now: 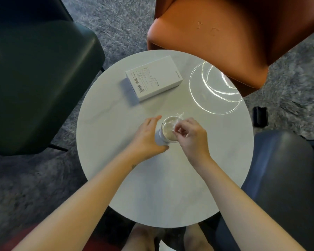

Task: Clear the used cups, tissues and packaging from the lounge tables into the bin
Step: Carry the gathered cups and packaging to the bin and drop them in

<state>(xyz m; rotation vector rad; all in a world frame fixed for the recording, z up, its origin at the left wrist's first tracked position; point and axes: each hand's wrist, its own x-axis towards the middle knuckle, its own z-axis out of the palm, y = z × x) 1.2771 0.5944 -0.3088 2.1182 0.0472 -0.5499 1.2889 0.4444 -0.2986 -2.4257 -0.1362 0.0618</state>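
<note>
On the round white marble table (152,187), a small white cup (168,131) stands near the middle. The left hand (149,136) curls round its side, gripping it. The right hand (190,134) pinches a crumpled clear plastic wrapper (178,119) at the cup's rim. The cup's contents are blurred. A white rectangular cardboard box (153,77) lies flat farther back, apart.
</note>
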